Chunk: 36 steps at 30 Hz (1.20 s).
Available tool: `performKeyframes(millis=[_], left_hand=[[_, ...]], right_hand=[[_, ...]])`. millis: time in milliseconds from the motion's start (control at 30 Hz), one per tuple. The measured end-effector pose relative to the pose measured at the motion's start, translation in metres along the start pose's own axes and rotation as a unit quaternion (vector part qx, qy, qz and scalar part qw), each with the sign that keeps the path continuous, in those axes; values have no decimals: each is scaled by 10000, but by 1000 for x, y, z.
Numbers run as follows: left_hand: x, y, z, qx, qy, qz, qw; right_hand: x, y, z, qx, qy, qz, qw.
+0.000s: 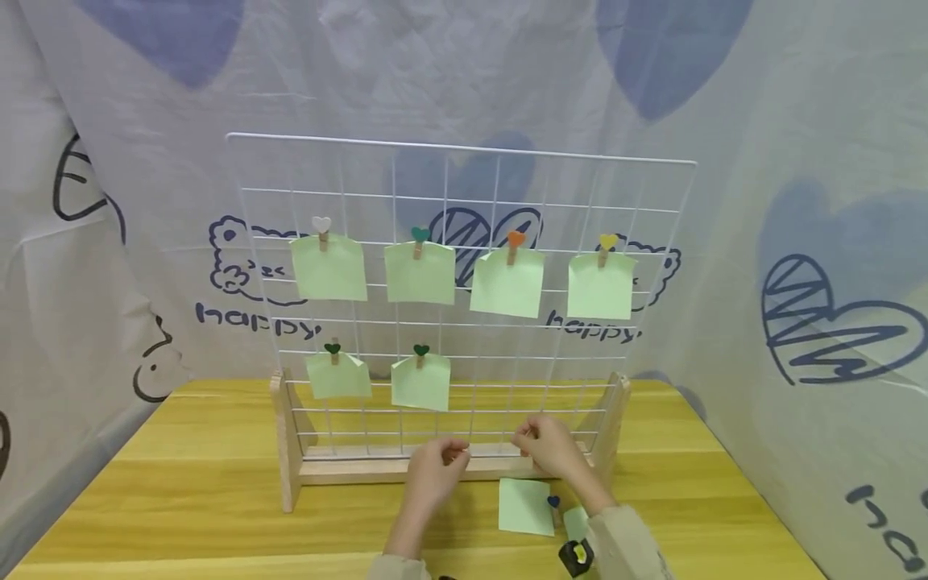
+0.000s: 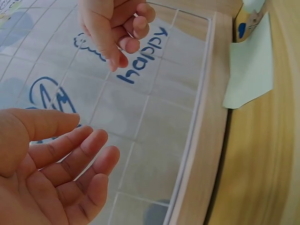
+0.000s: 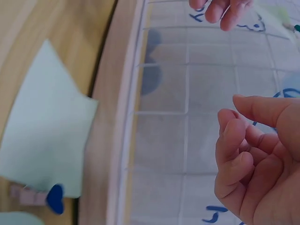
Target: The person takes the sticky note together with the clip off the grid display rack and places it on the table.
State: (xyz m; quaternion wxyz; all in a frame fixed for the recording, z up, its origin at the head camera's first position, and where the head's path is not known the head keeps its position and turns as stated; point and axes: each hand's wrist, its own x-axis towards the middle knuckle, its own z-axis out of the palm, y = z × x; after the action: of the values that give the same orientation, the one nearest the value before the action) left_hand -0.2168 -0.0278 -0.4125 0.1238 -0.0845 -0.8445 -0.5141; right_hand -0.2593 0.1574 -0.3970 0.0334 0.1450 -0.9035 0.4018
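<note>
Both hands are raised in front of the lower part of a white wire grid (image 1: 471, 324) held in a wooden stand. My left hand (image 1: 435, 471) has its fingers loosely bent; the left wrist view shows nothing between thumb and fingertips. To its right, my right hand (image 1: 549, 443) is relaxed and holds nothing, its fingers partly curled in the right wrist view. On the table below the right hand lies a pale green paper note (image 1: 525, 507). A small clothespin with a dark blue heart (image 1: 554, 503) is at the note's right edge.
Six notes hang on the grid by heart clothespins, among them one under an orange heart (image 1: 516, 239). Near the right sleeve lie another green note (image 1: 576, 524) and a small black object (image 1: 576, 557). The stand's wooden base bar (image 1: 362, 471) crosses the yellow wood-grain table (image 1: 217, 499).
</note>
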Motion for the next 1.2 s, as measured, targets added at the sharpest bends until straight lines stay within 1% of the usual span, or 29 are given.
performKeyframes(millis=[233,367,467,633,733,800,833,867,967,1067,1133,1200], left_hand=[[1,4,-18,25,118,80,9999],[1,6,-27,-8,193,13,9998],[2,7,-33,16,261,-89,9996],[6,8,-38,37,323,-41,9995],[9,8,-40,51,351,1,9994],[11,9,-42,78,393,15,9992],[12,9,-44,95,419,25,9991],[13,9,-45,108,440,26,9990],[15,9,-49,191,505,48,9985],[17,9,-54,234,558,22,9982],[17,9,-58,244,614,27,9978],[17,9,-61,238,664,10,9975]], right_hand=[[5,-21,0,23,100,-310,9995],[7,-33,-1,100,166,-495,9986],[9,-42,-2,157,188,-551,9982],[14,-56,0,250,431,-613,9969],[15,-62,2,358,650,-765,9943],[16,-66,3,523,779,-961,9909],[17,-68,3,603,847,-1079,9887],[17,-70,3,676,944,-1296,9847],[19,-77,3,824,1059,-1579,9783],[22,-83,2,745,1024,-1530,9801],[23,-89,2,658,942,-1372,9839],[24,-94,3,574,872,-1362,9852]])
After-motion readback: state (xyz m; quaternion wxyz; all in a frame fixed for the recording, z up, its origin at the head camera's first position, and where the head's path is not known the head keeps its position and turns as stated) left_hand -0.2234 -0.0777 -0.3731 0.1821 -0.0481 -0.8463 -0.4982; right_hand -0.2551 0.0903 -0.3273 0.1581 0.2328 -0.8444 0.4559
